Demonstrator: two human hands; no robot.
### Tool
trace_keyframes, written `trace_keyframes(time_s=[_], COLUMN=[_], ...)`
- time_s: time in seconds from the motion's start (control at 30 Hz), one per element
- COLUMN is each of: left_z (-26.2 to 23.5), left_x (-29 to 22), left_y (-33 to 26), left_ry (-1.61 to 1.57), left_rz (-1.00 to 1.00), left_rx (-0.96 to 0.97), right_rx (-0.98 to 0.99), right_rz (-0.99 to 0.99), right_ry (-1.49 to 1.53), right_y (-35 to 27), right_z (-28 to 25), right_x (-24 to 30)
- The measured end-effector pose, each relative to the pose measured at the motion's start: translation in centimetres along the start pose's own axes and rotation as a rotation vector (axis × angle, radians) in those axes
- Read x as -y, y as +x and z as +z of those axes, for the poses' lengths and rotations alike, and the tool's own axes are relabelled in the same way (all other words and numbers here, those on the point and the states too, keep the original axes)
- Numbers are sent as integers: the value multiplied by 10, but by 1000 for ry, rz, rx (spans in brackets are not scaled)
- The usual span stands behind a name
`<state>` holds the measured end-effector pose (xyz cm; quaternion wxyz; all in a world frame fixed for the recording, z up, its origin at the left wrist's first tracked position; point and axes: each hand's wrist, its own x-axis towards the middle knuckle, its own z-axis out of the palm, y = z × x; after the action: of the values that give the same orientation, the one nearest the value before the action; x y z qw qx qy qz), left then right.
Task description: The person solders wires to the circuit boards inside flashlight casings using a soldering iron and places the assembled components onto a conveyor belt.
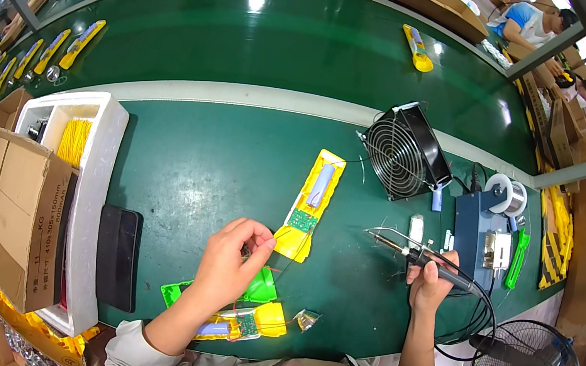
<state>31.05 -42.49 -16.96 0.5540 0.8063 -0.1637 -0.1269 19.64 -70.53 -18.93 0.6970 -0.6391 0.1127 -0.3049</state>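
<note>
My left hand [232, 259] is closed, thumb and forefinger pinching what looks like a thin dark wire beside a yellow plastic housing [292, 246]. A blue cylindrical battery [321, 185] and a small green circuit board [303, 221] sit in that housing. My right hand [432, 280] grips the handle of a soldering iron [395, 246], its tip pointing left toward the housing but apart from it. Below my left wrist lie a second yellow housing [272, 319] with battery and board, a green housing [260, 287] and a small shiny reflector cup [306, 320], partly hidden by my forearm.
A black fan [402, 151] stands behind, left of a blue soldering station [471, 229] with a solder spool [514, 197]. At left are a white foam box [107, 150], a cardboard box [13, 212] and a black tray [117, 258]. Co-workers sit beyond the belt [294, 42].
</note>
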Motion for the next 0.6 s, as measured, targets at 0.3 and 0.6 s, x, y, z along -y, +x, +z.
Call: trace_keyframes(time_s=[0.3, 0.6], left_z=[1, -1], left_x=[-1, -1], left_y=[2, 1], left_ry=[35, 40], left_rz=[44, 47], left_rx=[1, 3], right_rx=[-37, -35], right_rz=[-2, 14], right_ry=[-41, 10], right_y=[0, -3], right_z=[1, 5], right_x=[-2, 0])
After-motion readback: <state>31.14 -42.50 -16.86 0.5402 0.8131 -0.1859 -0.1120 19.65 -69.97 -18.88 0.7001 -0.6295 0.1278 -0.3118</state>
